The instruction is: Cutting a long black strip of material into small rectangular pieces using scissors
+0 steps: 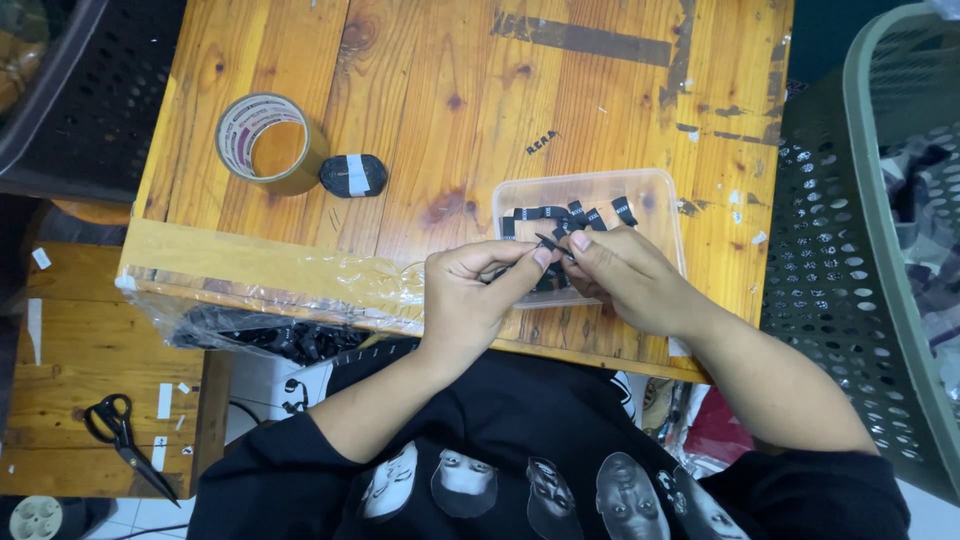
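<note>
Knotty wooden table (440,120); both hands (555,275) pinch thin black strip (553,243) (over clear plastic tub (660,200)).

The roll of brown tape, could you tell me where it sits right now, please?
In the head view, the roll of brown tape stands on the wooden table, toward its far left, beside a small black bundle and left of the clear plastic tub.

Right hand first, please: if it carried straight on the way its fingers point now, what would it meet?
Most likely the left hand: the right hand points leftward, and their fingertips already pinch the same small black strip.
</note>
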